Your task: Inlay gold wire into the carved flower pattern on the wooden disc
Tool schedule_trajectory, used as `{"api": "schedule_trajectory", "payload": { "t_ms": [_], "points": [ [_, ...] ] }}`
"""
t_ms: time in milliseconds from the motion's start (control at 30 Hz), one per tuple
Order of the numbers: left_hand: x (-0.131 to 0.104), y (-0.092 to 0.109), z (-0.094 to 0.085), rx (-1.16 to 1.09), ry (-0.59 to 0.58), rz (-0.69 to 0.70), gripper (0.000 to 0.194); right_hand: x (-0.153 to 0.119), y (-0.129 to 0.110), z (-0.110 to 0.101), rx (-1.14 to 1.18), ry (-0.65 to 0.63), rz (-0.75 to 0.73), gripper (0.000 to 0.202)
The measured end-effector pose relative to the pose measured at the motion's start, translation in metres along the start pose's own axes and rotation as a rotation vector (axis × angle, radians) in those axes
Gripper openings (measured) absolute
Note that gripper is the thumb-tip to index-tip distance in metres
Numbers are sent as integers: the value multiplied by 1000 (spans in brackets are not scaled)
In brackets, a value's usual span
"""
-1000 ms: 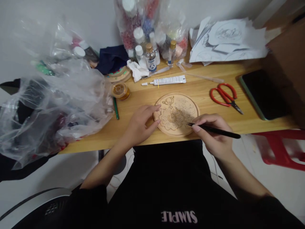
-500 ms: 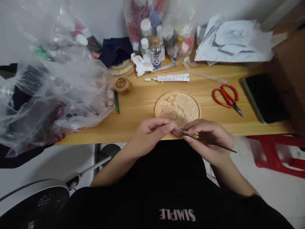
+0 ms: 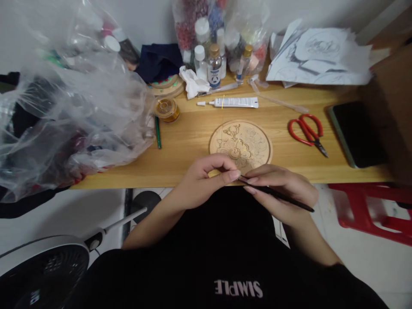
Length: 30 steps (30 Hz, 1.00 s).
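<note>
Between the thumb and fingers of my right hand (image 3: 285, 189) are black tweezers (image 3: 283, 196), slanting down to the right. Their tip end reaches the fingertips of my left hand (image 3: 206, 180). That hand is closed in a pinch; whatever lies in it is too small or hidden to make out. Just beyond both hands lies a round wooden disc (image 3: 259, 148) with a raised rim. It carries a drawn flower pattern, part of it outlined in gold-coloured line. My fingers cover a bit of its near edge.
Red-handled scissors (image 3: 309, 133) and a phone (image 3: 360, 133) lie on the right. Behind the disc are a white tube (image 3: 240, 102), a spool of golden wire (image 3: 167, 110) and small bottles (image 3: 214, 71). A clear plastic bag (image 3: 109, 116) fills the left; papers (image 3: 318, 56) lie back right.
The tweezers have turned slightly in my right hand, and their separate prongs no longer show apart. My left fingertips stay pinched near the tip. The whole view has shifted a little.
</note>
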<state>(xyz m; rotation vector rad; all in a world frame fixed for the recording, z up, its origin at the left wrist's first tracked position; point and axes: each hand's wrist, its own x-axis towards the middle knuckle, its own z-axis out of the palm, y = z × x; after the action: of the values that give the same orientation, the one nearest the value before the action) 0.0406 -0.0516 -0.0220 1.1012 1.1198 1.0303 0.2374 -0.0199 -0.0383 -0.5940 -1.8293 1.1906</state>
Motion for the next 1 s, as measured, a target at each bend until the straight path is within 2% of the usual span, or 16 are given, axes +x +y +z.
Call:
{"api": "schedule_trajectory", "payload": {
  "t_ms": [100,167,233,300,400,500,633,733,867,1000],
  "points": [
    [0,-11,-8,-2,204,51,22,-6,9,0,61,146,-34,42],
    [0,-18,-14,-82,313,67,28,-9,15,0,133,234,-40,42],
    [-3,-23,-18,-201,310,28,35,-10,19,1,215,265,-14,39],
    [-6,-26,-18,-280,253,-37,40,-9,21,3,290,276,16,34],
    [-12,-27,-14,-296,199,-104,46,-8,22,4,351,286,41,29],
    [-22,-29,-18,-295,229,-140,50,-8,22,4,372,278,64,25],
    [-52,-34,-41,-231,379,-217,50,-8,26,1,350,316,133,19],
    [-87,-45,-64,-147,530,-301,48,-2,35,-4,304,454,160,13],
    [-127,-76,-87,-7,745,-458,44,7,55,-16,232,670,162,20],
    [-145,-112,-87,120,871,-628,32,10,74,-28,181,747,166,18]
  ]
}}
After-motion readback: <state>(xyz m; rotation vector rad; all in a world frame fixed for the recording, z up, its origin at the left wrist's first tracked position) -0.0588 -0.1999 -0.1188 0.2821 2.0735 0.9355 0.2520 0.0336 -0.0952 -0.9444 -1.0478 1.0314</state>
